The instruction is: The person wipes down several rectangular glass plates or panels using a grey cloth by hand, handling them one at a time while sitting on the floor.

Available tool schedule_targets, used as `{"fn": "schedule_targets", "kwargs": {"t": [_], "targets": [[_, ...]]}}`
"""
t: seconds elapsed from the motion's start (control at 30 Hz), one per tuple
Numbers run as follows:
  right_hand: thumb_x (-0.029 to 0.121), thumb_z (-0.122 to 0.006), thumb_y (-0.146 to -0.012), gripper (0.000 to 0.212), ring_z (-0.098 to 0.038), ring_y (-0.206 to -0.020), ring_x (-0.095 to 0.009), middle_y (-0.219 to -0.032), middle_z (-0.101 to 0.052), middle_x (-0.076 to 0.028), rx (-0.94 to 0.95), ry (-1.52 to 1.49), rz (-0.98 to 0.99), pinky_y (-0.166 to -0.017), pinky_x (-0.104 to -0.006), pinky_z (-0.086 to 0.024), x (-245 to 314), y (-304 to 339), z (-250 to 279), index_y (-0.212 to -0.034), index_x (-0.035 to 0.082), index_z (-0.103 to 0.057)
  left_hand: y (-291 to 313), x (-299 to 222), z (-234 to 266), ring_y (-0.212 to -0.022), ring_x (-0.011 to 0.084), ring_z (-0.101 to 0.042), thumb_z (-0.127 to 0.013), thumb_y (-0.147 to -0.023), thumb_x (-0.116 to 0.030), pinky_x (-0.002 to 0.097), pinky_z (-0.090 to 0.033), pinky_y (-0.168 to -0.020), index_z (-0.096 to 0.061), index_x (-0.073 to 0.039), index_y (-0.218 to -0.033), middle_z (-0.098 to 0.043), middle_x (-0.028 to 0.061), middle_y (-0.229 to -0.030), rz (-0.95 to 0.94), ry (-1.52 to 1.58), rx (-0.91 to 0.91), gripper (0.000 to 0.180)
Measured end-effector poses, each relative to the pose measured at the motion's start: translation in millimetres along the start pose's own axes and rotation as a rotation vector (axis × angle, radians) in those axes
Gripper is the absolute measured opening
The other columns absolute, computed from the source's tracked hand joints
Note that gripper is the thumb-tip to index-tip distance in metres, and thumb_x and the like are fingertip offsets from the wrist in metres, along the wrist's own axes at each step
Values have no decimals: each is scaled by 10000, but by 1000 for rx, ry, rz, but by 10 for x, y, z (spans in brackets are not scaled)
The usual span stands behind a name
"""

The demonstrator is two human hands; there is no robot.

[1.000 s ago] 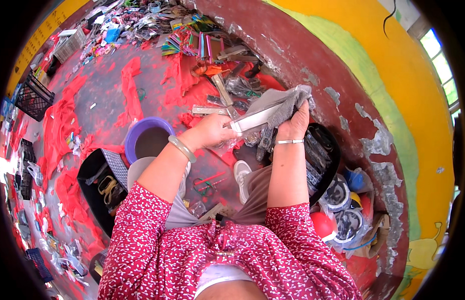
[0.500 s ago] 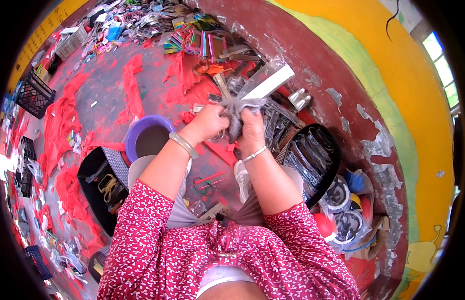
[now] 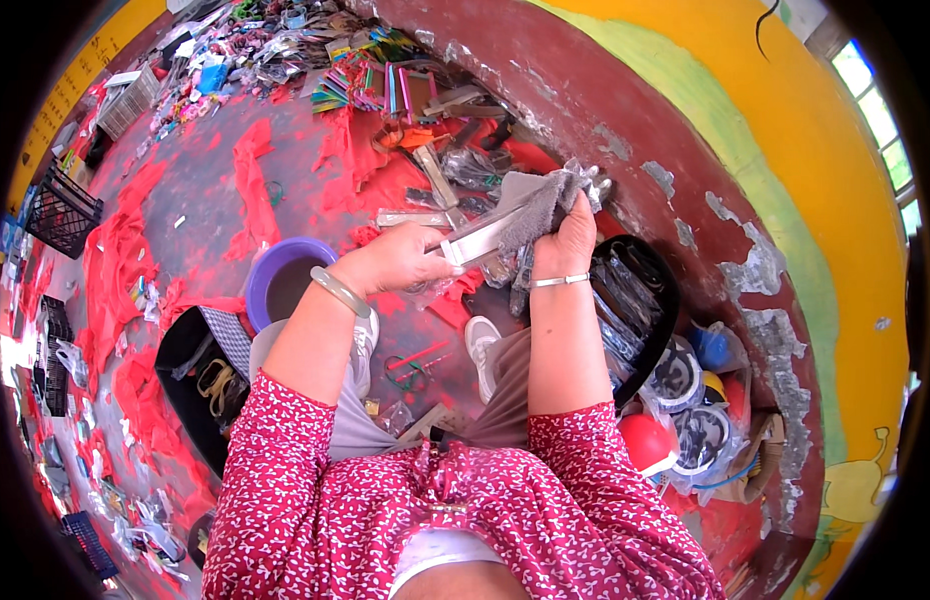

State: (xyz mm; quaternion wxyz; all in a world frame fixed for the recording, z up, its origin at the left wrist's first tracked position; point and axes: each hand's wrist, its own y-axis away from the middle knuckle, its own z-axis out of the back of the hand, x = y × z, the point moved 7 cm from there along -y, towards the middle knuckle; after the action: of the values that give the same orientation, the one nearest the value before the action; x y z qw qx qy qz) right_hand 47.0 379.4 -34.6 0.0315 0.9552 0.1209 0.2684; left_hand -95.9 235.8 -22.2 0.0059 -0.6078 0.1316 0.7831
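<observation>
My left hand [image 3: 405, 258], closed, pinches one end of a long flat packet [image 3: 471, 246] with a white strip inside what looks like a clear plastic sleeve. Wrapped over the packet's far end is a grey fuzzy cloth [image 3: 545, 208]. My right hand [image 3: 570, 240] is closed on that cloth, thumb up, with the packet's far end hidden underneath. Both hands are raised in front of my knees. Below them on the floor are plastic-wrapped pieces [image 3: 500, 268]. Beyond lie long flat strips [image 3: 433, 175].
A purple basin [image 3: 253, 290] of dark water stands left of my knee. Black bins flank me: one on the left [image 3: 180, 400] with assorted items, one on the right [image 3: 650, 370] with plastic-wrapped packets. Bagged balls [image 3: 650, 440] sit near the peeling wall [image 3: 675, 180]. Red cloth scraps [image 3: 255, 190] litter the floor.
The bunched cloth has spread over the packet's far end. My right hand has moved right and up with it, while my left hand has shifted slightly left to the packet's near end.
</observation>
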Motion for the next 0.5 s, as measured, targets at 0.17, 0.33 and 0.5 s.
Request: {"fn": "schedule_targets", "kwargs": {"t": [0.17,0.33,0.5], "targets": [[198,-507,-856,188,-602,-859,-210,-923,-630,-62,-103,-91,40,-785,-381,-487,88,-113,149,-946,56,-592,75,24,115,-590,87,-559,-624,-767,-169,259,-456,-539,-615,3,-863,-608,41,-690,67,-46,-13,197],[369,-480,-865,331,-531,-1019,-289,-1063,-585,-98,6,-230,42,-917,-491,-393,484,-300,146,-996,78,-567,226,129,461,-638,74,-548,-658,-763,-194,243,-447,-578,-618,17,-906,-603,21,-727,10,34,-167,258],[456,-528,-824,494,-451,-1137,-269,-1213,-501,-72,364,-88,-100,-970,-479,-336,328,53,-322,-1174,111,-481,154,130,516,-665,70,-534,-671,-768,-222,242,-439,-615,-614,36,-928,-598,11,-777,-34,213,-246,309]]}}
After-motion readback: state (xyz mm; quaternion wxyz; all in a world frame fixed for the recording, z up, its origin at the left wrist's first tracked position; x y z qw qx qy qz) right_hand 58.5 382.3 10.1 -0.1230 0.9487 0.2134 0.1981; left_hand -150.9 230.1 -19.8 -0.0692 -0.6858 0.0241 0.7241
